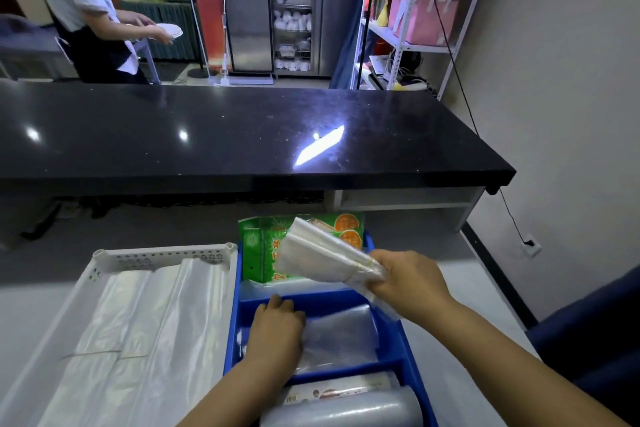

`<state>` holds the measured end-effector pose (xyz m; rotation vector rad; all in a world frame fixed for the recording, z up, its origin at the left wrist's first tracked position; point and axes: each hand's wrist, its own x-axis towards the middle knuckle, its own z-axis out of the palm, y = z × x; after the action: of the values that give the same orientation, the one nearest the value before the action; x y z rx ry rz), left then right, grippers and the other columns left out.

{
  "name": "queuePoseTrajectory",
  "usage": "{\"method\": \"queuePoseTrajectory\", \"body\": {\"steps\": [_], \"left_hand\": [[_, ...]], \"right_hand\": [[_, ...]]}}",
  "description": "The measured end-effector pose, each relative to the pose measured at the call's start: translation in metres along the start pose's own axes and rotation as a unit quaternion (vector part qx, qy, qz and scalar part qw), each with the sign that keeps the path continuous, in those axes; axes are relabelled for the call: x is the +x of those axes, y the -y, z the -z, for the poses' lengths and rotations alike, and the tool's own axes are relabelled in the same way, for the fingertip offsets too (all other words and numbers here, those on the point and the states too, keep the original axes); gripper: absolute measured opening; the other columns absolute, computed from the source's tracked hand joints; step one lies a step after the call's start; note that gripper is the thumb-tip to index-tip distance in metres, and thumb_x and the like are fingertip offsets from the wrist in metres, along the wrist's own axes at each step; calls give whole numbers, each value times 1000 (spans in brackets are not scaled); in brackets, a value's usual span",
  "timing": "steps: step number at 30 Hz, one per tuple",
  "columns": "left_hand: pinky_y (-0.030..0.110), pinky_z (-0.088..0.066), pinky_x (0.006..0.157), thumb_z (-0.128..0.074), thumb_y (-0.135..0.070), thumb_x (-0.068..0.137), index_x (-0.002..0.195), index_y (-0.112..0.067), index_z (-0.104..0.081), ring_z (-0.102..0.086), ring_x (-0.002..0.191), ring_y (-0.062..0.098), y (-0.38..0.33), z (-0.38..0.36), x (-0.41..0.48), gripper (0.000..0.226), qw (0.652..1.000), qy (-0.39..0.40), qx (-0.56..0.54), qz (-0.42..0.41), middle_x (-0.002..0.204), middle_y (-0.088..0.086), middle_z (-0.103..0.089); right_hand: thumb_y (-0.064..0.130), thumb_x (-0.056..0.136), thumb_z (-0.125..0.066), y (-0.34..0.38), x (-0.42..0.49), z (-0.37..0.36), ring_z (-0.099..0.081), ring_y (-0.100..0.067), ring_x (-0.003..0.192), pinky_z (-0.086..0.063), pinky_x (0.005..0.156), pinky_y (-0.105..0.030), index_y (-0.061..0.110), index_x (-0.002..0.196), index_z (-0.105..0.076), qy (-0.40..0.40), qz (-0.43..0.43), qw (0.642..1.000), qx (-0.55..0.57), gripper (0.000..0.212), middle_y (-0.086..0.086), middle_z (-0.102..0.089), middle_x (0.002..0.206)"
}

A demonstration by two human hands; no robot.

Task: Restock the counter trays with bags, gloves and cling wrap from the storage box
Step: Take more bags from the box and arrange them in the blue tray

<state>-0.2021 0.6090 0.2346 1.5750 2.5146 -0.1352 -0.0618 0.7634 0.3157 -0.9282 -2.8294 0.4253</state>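
Note:
A blue divided tray (232,333) stands on the grey counter in front of me. My right hand (405,277) grips a banded bundle of clear plastic bags (318,253) and holds it tilted above the tray's far end. My left hand (277,333) lies palm down on a flat stack of clear bags (343,333) in the middle compartment. Green packets (263,250) stand in the far compartment. A cling wrap roll (346,406) lies in the near compartment. Left of it, a white perforated tray (162,255) holds large white bags (145,333).
A long black countertop (242,135) runs across ahead. Beyond it a person (86,10) carries a stack of white plates. A metal cabinet with dishes and a white shelf unit (415,28) stand at the back. A dark blue chair (588,333) is at my right.

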Motion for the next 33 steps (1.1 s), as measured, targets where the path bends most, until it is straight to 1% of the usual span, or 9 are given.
{"method": "queuePoseTrajectory", "body": {"steps": [3, 5, 10, 13, 17, 20, 22, 25, 33], "left_hand": [[34, -44, 81, -54, -21, 82, 106, -21, -55, -54, 107, 25, -2, 5, -14, 24, 993, 20, -113, 25, 116, 3, -57], [32, -45, 77, -54, -29, 79, 101, -24, -52, -60, 102, 26, -5, 6, -24, 22, 984, 40, -167, 48, 112, 1, -63], [30, -45, 79, -53, -50, 76, 101, -26, -50, -59, 105, 19, -7, 4, -42, 36, 977, 29, -208, 33, 112, -3, -64], [31, -45, 90, -52, -57, 79, 115, -27, -50, -56, 111, 19, -6, 2, -46, 47, 982, 21, -188, 6, 120, -2, -61], [35, -41, 90, -47, -41, 87, 111, -18, -54, -52, 111, 23, -11, 4, -47, 33, 991, 34, -128, -11, 122, 5, -58], [37, -41, 88, -44, -24, 89, 109, -15, -54, -53, 109, 25, -13, 5, -46, 24, 996, 29, -86, -21, 120, 7, -58], [38, -42, 86, -44, -20, 89, 107, -13, -55, -54, 107, 26, -13, 6, -44, 22, 997, 27, -69, -19, 118, 8, -59], [38, -43, 83, -47, -22, 90, 104, -15, -56, -57, 103, 26, -12, 9, -41, 18, 998, 23, -61, -18, 114, 7, -61], [36, -41, 82, -42, -28, 93, 103, -20, -55, -55, 105, 24, -2, 14, -33, 19, 997, -30, -66, -3, 115, 3, -62]], "right_hand": [[45, 86, -55, 14, 8, -7, -57, -15, 68, -37, 53, -24, 31, 107, -57, 0, 69, 993, -97, 25, 7, -68, 84], [39, 86, -57, 23, 11, -16, -62, -22, 77, -36, 58, -26, 30, 111, -55, 18, 109, 985, -133, 26, 2, -69, 93], [25, 84, -56, 33, 15, -43, -62, -30, 94, -40, 66, -33, 26, 107, -56, 126, 140, 965, -185, 23, -4, -68, 103], [21, 80, -56, 31, 17, -54, -60, -29, 98, -43, 71, -33, 26, 104, -59, 187, 135, 957, -176, 24, -4, -67, 105], [24, 77, -61, 26, 26, -64, -60, -26, 96, -46, 71, -34, 26, 99, -60, 271, 133, 945, -125, 22, -2, -67, 103], [27, 76, -67, 23, 32, -68, -60, -26, 97, -41, 67, -30, 27, 108, -57, 316, 118, 936, -101, 34, -3, -66, 106], [28, 75, -69, 22, 34, -71, -60, -26, 98, -40, 68, -29, 27, 117, -53, 321, 115, 934, -107, 46, -3, -66, 109], [28, 74, -68, 23, 35, -73, -60, -26, 93, -41, 66, -31, 26, 112, -52, 301, 124, 938, -119, 42, -3, -65, 106], [41, 83, -58, 15, 23, -47, -58, -23, 106, -51, 84, -39, 28, 122, -50, 156, 141, 970, -121, 42, 0, -62, 121]]}}
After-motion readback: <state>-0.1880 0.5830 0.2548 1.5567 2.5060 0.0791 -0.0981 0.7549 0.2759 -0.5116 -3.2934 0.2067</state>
